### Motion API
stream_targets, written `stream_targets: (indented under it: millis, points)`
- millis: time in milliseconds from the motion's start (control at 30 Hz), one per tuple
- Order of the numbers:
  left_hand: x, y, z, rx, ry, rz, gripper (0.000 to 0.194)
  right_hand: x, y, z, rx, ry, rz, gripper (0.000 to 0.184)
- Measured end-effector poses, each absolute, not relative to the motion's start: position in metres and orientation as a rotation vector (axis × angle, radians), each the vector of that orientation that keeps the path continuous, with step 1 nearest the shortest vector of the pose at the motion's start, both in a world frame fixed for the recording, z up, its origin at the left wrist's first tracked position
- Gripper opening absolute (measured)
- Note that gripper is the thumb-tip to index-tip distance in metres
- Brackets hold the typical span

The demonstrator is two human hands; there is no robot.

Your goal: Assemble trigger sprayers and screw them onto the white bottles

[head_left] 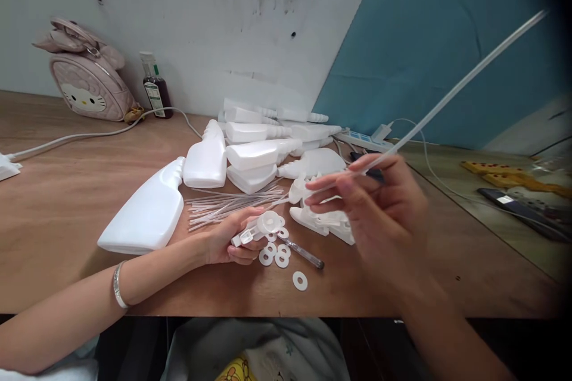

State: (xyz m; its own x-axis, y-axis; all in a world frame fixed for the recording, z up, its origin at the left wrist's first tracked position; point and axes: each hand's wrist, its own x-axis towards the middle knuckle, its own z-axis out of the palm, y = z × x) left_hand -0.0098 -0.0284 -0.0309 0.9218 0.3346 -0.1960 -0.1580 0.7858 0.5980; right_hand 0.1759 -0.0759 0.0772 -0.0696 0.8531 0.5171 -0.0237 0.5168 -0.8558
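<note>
My left hand (235,238) rests on the wooden table (58,202) and is closed round a white spray-trigger head (261,227). My right hand (379,208) is raised above the table and pinches a long clear plastic tube (465,83) that slants up to the right. A bundle of more clear tubes (232,202) lies beside my left hand. Several white ring washers (279,256) lie just below the trigger head, one washer (300,280) apart from them. More white trigger heads (322,220) lie under my right hand.
Several white spray bottles (147,214) lie in a heap at mid-table. A pen (306,253) lies by the washers. A pink bag (87,80) and a small dark bottle (156,86) stand by the wall. A power strip (366,140), cables and a phone (522,211) lie at right.
</note>
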Motion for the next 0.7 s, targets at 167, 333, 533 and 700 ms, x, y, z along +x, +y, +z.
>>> stream_targets:
  millis: [167,333,533,700]
  points:
    - [-0.011,-0.029,-0.033,0.665,0.311,0.252,0.049,0.172,-0.087,0.051,-0.817,-1.413,0.800,0.007]
    - [-0.010,-0.028,-0.031,0.640,0.332,0.253,0.043,0.176,-0.084,0.028,-0.836,-1.288,0.653,0.004]
    - [-0.011,-0.028,-0.031,0.627,0.400,0.235,0.039,0.176,-0.088,0.006,-0.840,-1.172,0.602,0.003]
    - [-0.010,-0.030,-0.029,0.668,0.433,0.217,0.040,0.173,-0.095,-0.001,-0.792,-1.134,0.586,0.006]
